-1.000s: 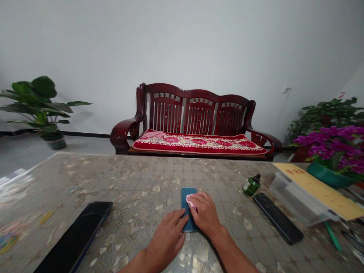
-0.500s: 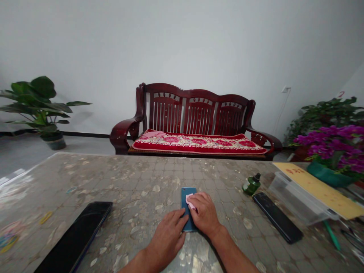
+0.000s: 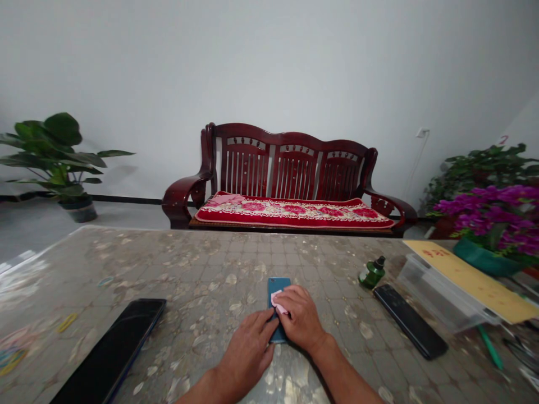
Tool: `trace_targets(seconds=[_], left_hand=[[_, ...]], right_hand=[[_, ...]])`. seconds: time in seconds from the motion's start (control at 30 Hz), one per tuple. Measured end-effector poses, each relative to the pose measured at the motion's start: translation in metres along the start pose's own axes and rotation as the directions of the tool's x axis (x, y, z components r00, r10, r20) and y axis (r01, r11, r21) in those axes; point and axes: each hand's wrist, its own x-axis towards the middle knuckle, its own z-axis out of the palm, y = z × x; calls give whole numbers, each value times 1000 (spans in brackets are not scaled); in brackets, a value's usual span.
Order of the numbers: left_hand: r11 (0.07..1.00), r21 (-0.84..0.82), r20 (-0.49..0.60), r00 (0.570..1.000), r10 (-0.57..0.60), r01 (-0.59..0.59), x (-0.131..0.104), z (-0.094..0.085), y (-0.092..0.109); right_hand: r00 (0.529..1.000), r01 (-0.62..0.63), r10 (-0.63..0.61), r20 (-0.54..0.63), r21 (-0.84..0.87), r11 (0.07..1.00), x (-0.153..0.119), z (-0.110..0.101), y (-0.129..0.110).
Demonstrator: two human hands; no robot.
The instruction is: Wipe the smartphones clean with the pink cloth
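A: Report the position of the blue phone [image 3: 278, 292].

B: It lies flat on the patterned table [image 3: 189, 269], near the near edge, roughly centred. Its long axis runs from near to far. Only the far end and part of the left edge show; the hands cover the remainder.

A: State of the right hand [image 3: 301, 320]?

B: Palm down on the phone, fingers curled over a small pink cloth [image 3: 278, 303] and pressing it against the phone's surface. The cloth is gripped under the fingertips.

A: And the left hand [image 3: 248, 350]?

B: Open and flat, nothing grasped. Its fingertips rest against the left edge of the phone, just beside the right hand.

A: Differences from the earlier frames?

B: The pink cloth has shifted. One second ago it sat toward the far end of the phone; it is now slightly nearer and further left under the fingers. The right hand has moved with it by a small amount. The left hand and the phone keep their positions.

A: Surrounding items?

B: A large black tablet [image 3: 112, 348] lies near left. A black phone [image 3: 410, 321] lies to the right, with a small green bottle [image 3: 371, 273] just beyond its far end. Further right stands a clear plastic box [image 3: 438, 292] under a yellow sheet [image 3: 471, 280]. None of these has moved.
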Motion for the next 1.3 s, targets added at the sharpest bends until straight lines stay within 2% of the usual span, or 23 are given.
trace_targets(seconds=[0.13, 0.3, 0.53, 0.77, 1.0, 1.13, 1.3], left_hand=[[1000, -6, 15, 1000, -9, 9, 1, -3, 2], [1000, 9, 27, 1000, -10, 9, 1, -4, 2], [999, -36, 10, 1000, -11, 12, 2, -4, 2], [998, -65, -29, 1000, 8, -10, 0, -2, 0], [998, -65, -13, 1000, 12, -13, 2, -6, 2], [999, -49, -35, 999, 21, -23, 1, -7, 2], [999, -32, -68, 997, 28, -30, -1, -3, 0]], right_hand=[[1000, -14, 14, 5, -23, 1000, 1, 1, 0], [996, -79, 76, -45, -61, 995, 3, 3, 3], [1000, 26, -26, 3, 29, 999, 2, -1, -4], [1000, -26, 26, 9, -2, 1000, 4, 0, -2], [1000, 28, -28, -11, 38, 999, 3, -1, -5], [1000, -19, 18, -10, -36, 999, 2, 1, 1], [995, -81, 76, -65, -75, 994, 1, 0, 8]])
